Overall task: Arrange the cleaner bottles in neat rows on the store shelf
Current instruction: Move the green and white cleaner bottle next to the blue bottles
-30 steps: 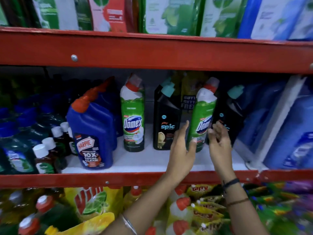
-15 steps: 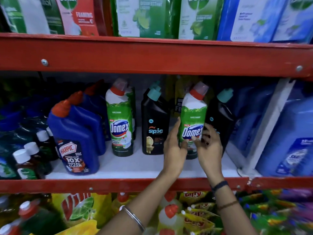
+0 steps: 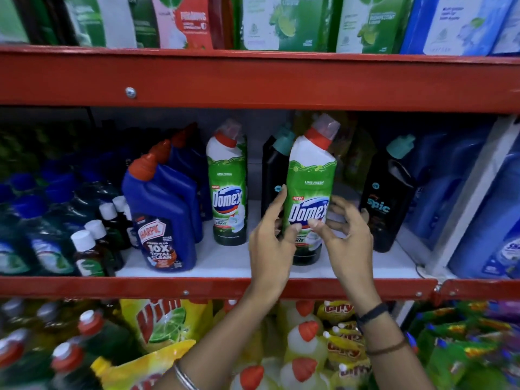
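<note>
A green Domex bottle with a white shoulder and red cap stands near the front of the white shelf board. My left hand grips its left side and my right hand its right side, thumbs on the label. Behind it, half hidden, is a black Spic bottle. A second Domex bottle stands to the left, another black Spic bottle to the right. Blue Harpic bottles form a row at the left.
The red shelf beam runs close above the bottle caps, and a red front lip edges the shelf. Small dark bottles with white caps crowd the far left. Large blue containers fill the right. Pouches and bottles lie on the shelf below.
The Domex bottle has come forward and to the left, in front of the middle Spic bottle, and stands more upright. Both hands have closed on its sides.
</note>
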A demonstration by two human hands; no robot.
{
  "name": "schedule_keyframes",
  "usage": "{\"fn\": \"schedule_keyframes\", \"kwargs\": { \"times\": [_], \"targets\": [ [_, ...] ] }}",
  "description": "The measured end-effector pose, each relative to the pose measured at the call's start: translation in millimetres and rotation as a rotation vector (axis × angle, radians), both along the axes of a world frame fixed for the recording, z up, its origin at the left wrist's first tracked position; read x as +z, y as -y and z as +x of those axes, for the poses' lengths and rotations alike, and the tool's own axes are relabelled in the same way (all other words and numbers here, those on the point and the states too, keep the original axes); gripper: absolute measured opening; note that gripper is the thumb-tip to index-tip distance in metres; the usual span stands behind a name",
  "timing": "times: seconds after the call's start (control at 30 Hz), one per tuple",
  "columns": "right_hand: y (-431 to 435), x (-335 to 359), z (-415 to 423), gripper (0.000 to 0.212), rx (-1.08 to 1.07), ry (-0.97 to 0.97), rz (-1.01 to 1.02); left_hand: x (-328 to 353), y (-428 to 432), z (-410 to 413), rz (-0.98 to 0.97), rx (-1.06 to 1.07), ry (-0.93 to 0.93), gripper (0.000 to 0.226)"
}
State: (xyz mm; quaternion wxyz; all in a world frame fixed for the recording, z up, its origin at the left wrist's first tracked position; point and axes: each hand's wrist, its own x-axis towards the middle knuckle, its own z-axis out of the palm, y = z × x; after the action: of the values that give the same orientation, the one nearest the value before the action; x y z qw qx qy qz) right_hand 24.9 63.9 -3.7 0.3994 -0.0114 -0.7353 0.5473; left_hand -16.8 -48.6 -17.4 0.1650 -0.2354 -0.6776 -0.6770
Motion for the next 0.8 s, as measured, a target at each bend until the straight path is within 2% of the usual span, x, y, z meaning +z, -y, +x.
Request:
{"fn": "schedule_keyframes", "kwargs": {
  "times": [0.17, 0.37, 0.8],
  "targets": [
    [45.0, -1.6, -9.2, 0.038, 0.060, -0.003, -0.038, -1.8, 47.8, -0.9, 0.023, 0.054, -0.013, 0.072],
    [88.4, -5.8, -26.2, 0.043, 0.096, 0.016, -0.070, -9.5, 88.4, -12.2, 0.010, 0.132, -0.015, 0.069],
    [122.3, -11.2, -42.6, 0.043, 0.080, 0.049, -0.077, -19.4, 114.0, -26.2, -0.005, 0.155, 0.018, 0.074]
  ]
}}
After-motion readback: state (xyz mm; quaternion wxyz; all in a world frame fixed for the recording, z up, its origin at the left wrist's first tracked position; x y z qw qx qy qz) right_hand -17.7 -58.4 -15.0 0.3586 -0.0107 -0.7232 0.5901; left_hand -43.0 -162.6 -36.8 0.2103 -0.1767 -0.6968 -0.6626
